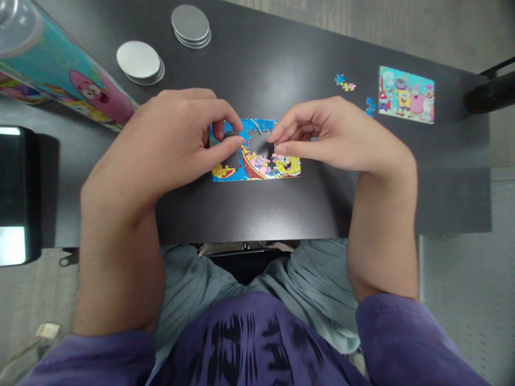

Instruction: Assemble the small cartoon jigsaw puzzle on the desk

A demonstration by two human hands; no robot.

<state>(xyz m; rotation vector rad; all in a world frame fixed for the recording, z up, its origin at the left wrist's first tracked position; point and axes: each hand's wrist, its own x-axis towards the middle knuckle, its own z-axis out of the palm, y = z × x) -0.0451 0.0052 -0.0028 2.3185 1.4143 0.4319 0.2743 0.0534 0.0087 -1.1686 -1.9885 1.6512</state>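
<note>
A partly assembled jigsaw puzzle (pixel 249 172) lies on the dark table, with a blue border, a boat and a yellow cartoon character. Dark gaps show in its middle and left side. Over its left part is my left hand (pixel 181 136), thumb and index fingertips close to each other with a small gap between them. My right hand (pixel 322 134) reaches over the right part, its thumb and index finger bent around a small puzzle piece (pixel 276 145) that the fingers mostly cover. Whether that piece is lifted off the puzzle, I cannot tell.
Loose puzzle pieces (pixel 345 82) and a blue piece (pixel 370 106) lie right of the puzzle, beside a cartoon picture card (pixel 406 95). Stacked round metal tins (pixel 138 60) and more tins (pixel 190 24) stand at back left. A tall cartoon-printed box (pixel 68 69) and a black device (pixel 18 195) are left.
</note>
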